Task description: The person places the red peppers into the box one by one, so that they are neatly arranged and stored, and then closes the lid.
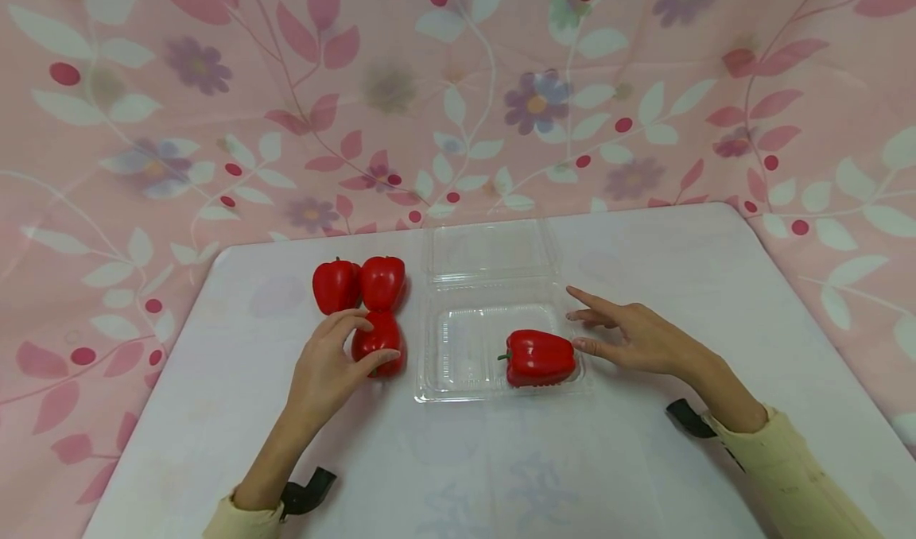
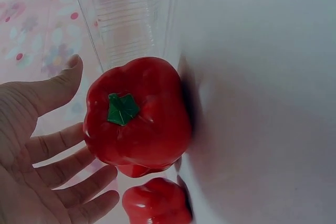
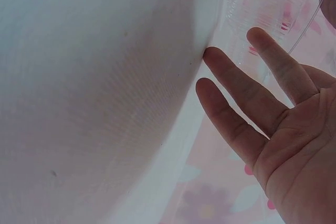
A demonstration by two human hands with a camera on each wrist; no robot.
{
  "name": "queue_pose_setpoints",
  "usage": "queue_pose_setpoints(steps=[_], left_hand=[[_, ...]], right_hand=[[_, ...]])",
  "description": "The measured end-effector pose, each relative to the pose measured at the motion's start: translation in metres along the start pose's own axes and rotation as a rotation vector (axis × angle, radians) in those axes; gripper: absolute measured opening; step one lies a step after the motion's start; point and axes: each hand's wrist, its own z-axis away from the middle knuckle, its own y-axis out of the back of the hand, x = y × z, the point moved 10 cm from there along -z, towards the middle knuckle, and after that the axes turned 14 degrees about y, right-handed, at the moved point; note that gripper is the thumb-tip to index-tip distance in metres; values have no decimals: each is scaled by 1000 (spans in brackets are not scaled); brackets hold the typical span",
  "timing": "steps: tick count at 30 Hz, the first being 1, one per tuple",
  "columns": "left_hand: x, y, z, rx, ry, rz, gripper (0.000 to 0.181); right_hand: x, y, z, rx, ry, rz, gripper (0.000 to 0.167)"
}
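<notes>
One red pepper (image 1: 381, 335) lay on the tabletop (image 1: 386, 459) beside the clear container (image 1: 458, 398), glossy, probably light, stiff and slippery, best gripped round its sides. The left hand (image 1: 325, 368) spread loosely about it, contact unclear; the right hand (image 1: 640, 339), fingers extended, was across the container.

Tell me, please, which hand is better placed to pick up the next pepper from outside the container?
The left hand, most likely: it is open beside the nearest loose pepper. The right hand is on the opposite side of the clear container, near the pepper inside it.
</notes>
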Motion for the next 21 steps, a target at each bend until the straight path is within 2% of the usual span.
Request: queue_pose_setpoints(steps=[12,21], left_hand=[[2,-1,2,16,-49,-10,45],[0,-2,3,-6,-29,-4,47]], right_hand=[[1,-1,1,-3,-6,-3,78],[1,-1,2,-3,-17,-13,78]])
